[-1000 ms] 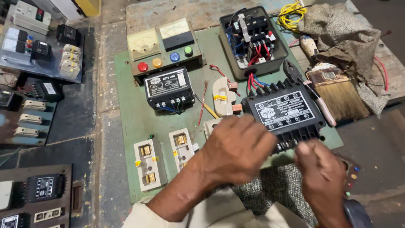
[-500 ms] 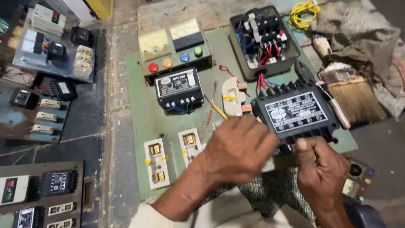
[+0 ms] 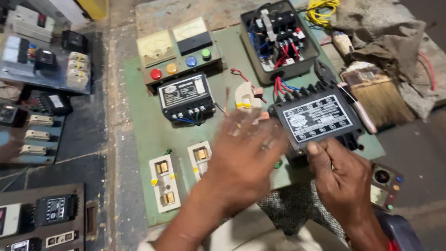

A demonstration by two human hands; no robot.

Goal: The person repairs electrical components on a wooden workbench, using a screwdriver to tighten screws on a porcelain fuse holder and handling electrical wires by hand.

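Under the grip, a green panel (image 3: 144, 135) carries the black module (image 3: 318, 118), which is pinched at its near edge by the right hand (image 3: 341, 179). Just left, the left hand (image 3: 241, 158) is blurred and spread, grasping nothing (fingers loose). Bare red wires (image 3: 281, 86) beyond the module could be snagged if it is tilted.

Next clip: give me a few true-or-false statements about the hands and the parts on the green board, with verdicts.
1. The right hand grips the black labelled module. True.
2. The left hand is sharp and rests flat on the paintbrush. False: it is motion-blurred, over the green board.
3. Four coloured buttons sit below two meters. True.
4. The grey box is closed. False: it is open, wiring showing.
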